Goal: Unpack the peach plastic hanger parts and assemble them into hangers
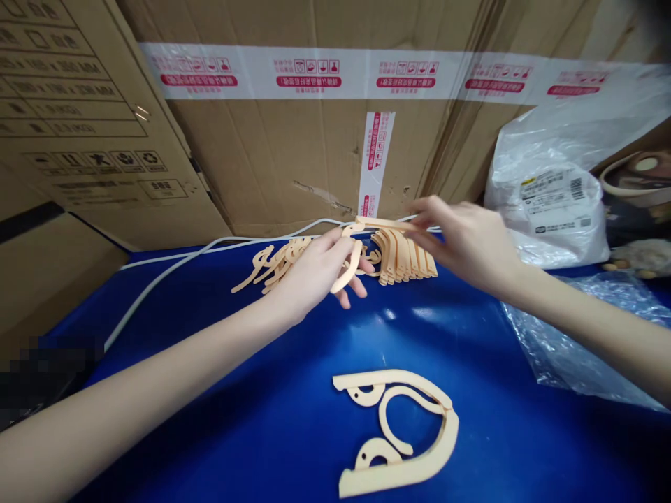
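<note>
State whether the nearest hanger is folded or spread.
Folded: both halves of the hanger point the same way, with the hook between them.

Words + pics, some too tiny

L. box [115, 119]: "MM" & "KG" by fuzzy nos.; row of little pics, incl. recycling arrows.
Long tape [356, 73] on back box [272, 154]: red bars w/ white Chinese words, 请确认商品完好后签收, & small red pics in squares, over & over.
Short tape [374, 168], same box: same kind of red print, sideways.
Label [556, 199] on white bag [506, 168]: barcode [577, 188], print too tiny to read.
</note>
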The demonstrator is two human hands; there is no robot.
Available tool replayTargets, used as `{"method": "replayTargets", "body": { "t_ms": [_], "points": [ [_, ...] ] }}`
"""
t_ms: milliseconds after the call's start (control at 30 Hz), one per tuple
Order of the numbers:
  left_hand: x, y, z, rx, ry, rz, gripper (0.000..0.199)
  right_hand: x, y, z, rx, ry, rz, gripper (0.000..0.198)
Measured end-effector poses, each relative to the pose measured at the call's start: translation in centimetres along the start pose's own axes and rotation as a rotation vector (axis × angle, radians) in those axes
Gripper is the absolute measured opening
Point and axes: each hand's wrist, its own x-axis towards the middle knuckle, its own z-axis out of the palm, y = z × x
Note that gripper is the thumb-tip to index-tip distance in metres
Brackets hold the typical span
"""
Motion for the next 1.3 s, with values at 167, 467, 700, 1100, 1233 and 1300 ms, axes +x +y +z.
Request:
{"method": "replayTargets", "body": {
  "t_ms": [167, 467, 700, 1100, 1233, 1300],
  "points": [
    [0.2, 0.3, 0.1, 0.043, -0.101, -0.004, 0.018, -0.2, -2.1, 0.7, -0.185, -0.116, -0.216, 0.03],
    [-0.7, -0.8, 0.9, 0.426, -0.003, 0.106, 0.011, 0.9, -2.3, 1.7, 0.202, -0.353, -0.052, 0.026],
    [-0.6, -0.6, -2.6, 0.688, 0.132, 0.35, 0.025, 1.8, 1.6, 1.4, 0.69, -0.137, 0.321, 0.027],
    [3.6, -2.6, -13.2, 0.965, 0.318, -0.139, 0.03, -1.9, 5.2, 3.1, -0.329, -0.032, -0.408, 0.019],
    [2.2, -2.4, -10.6, 1.191, 0.408, 0.082, 0.032, -2.5, 5.3, 3.8, -0.241, -0.087, -0.424, 0.018],
    [0.5, -1.8, -8.0, 1.276, 0.338, 0.324, 0.022, -2.6, 5.3, 4.0, -0.172, -0.129, -0.381, 0.019]
  ]
}}
